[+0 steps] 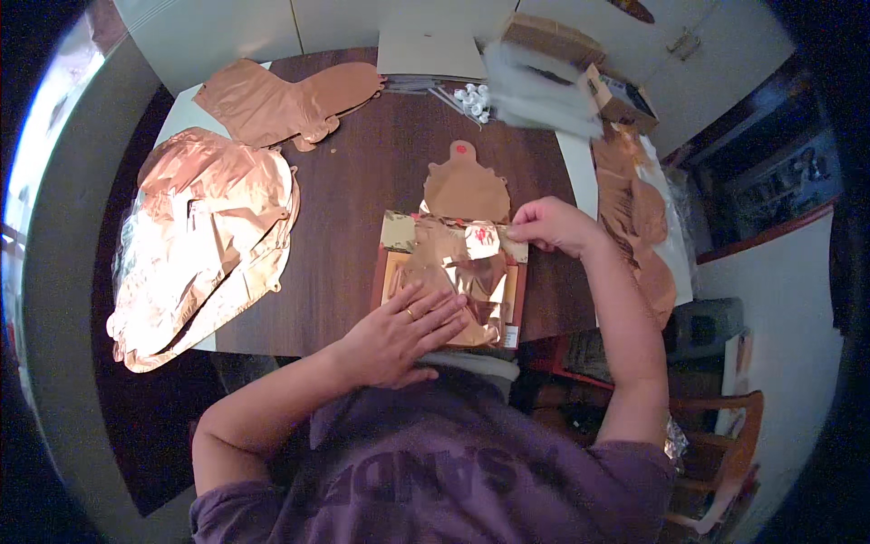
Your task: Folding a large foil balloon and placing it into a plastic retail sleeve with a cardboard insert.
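Note:
A flat clear-fronted packet [515,313] with a printed brown backing and shiny copper foil in it lies near the table's front edge. Across its lower left part my left hand [412,334] rests flat, fingers stretched out. At the packet's upper right corner my right hand [551,225] is closed in a pinch on the edge. Just beyond the packet's top edge lies a folded copper foil balloon [466,189] with a rounded tab and a red mark. Whether this balloon is partly inside the packet, I cannot tell.
Large flat foil balloons [213,236] pile up at the left, with another foil balloon [290,100] behind. Thin sticks and white ribbon rolls [473,100] lie at the back, beside clear plastic bags [539,91] and an open box [621,95]. More foil [634,208] covers the right side.

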A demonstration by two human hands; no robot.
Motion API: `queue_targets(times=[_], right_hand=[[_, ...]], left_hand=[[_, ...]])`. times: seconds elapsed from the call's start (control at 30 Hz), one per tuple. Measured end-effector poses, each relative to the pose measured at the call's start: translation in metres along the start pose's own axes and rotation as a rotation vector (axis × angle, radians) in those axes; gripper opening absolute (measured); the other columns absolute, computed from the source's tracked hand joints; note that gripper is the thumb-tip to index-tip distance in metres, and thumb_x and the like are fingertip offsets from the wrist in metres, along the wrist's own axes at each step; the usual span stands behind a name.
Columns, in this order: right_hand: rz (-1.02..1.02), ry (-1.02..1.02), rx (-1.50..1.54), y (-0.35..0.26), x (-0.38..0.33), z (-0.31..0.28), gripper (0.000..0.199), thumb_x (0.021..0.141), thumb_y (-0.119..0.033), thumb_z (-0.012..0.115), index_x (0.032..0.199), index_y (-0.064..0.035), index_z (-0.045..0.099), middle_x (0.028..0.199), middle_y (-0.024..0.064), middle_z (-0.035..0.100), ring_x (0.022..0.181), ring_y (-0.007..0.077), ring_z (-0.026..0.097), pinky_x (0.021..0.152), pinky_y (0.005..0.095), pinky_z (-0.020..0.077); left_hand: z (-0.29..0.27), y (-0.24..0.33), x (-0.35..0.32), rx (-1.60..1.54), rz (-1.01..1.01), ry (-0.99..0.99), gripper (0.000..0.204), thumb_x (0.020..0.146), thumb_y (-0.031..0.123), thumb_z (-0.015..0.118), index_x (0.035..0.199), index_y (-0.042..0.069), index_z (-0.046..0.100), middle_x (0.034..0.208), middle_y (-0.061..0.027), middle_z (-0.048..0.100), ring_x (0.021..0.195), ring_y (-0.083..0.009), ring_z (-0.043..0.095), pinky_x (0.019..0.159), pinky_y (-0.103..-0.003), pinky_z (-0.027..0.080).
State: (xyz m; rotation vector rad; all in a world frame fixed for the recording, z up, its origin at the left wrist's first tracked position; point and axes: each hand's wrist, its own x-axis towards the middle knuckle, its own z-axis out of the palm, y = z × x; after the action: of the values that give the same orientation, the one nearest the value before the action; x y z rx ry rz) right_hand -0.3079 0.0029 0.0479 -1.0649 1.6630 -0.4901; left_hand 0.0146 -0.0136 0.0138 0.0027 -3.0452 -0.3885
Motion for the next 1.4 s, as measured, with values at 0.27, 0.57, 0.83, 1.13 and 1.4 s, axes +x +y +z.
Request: queue_targets(times=[0.27, 0.57, 0.83, 1.13, 1.4], right_hand=[[-0.547, 0.905, 0.165, -0.015, -0.059, -0.037, 0.012, 0.093, -0.016, 0.062, 0.1, -0.0076, 0.064, 0.077, -0.0038, 0.061, 0.055, 0.0019, 0.049, 0.045, 0.0197, 0.0397], [-0.21, 0.42, 0.166, -0.016, -0.085, 0.035, 0.016, 0.09, -0.017, 0.062, 0.099, -0.0042, 0.063, 0.076, 0.001, 0.064, 0.06, 0.0101, 0.058, 0.052, 0.0266, 0.0483], [-0.319, 0.691, -0.681, 0.025, -0.048, 0.061, 0.038, 0.077, -0.021, 0.075, 0.106, -0.0007, 0.061, 0.088, 0.0106, 0.067, 0.073, 0.0191, 0.063, 0.065, 0.033, 0.0508], [0.083, 0.315, 0.087, -0.014, 0.012, 0.02, 0.03, 0.08, -0.026, 0.076, 0.094, -0.0027, 0.063, 0.075, 0.0029, 0.063, 0.059, 0.0077, 0.058, 0.051, 0.0226, 0.0482], [-0.339, 0.33, -0.158, -0.023, -0.002, 0.05, 0.019, 0.081, -0.011, 0.067, 0.098, -0.0018, 0.067, 0.093, 0.0046, 0.068, 0.083, 0.0151, 0.063, 0.077, 0.0295, 0.0495]], left_hand=[[0.001, 0.0, -0.001, -0.052, 0.046, -0.014, 0.083, 0.084, 0.051, 0.056, 0.149, 0.007, 0.026, 0.156, -0.0134, 0.023, 0.145, -0.0301, 0.019, 0.117, -0.05, 0.013], [-0.013, 0.014, -0.042, 0.231, 0.189, 0.863, 0.045, 0.086, 0.049, 0.059, 0.121, 0.021, 0.064, 0.123, -0.0023, 0.06, 0.117, -0.023, 0.05, 0.105, -0.046, 0.031], [-0.007, -0.025, 0.001, -0.08, -0.058, 0.185, 0.059, 0.086, 0.039, 0.058, 0.135, 0.008, 0.049, 0.142, -0.0176, 0.043, 0.132, -0.0366, 0.039, 0.111, -0.054, 0.027], [-0.007, -0.026, 0.006, -0.077, -0.041, 0.188, 0.056, 0.086, 0.039, 0.058, 0.132, 0.007, 0.05, 0.141, -0.0159, 0.044, 0.131, -0.0363, 0.041, 0.109, -0.055, 0.029], [-0.004, -0.027, 0.004, -0.088, -0.052, 0.239, 0.055, 0.085, 0.037, 0.061, 0.13, 0.007, 0.052, 0.137, -0.0147, 0.047, 0.128, -0.0355, 0.044, 0.108, -0.055, 0.031]])
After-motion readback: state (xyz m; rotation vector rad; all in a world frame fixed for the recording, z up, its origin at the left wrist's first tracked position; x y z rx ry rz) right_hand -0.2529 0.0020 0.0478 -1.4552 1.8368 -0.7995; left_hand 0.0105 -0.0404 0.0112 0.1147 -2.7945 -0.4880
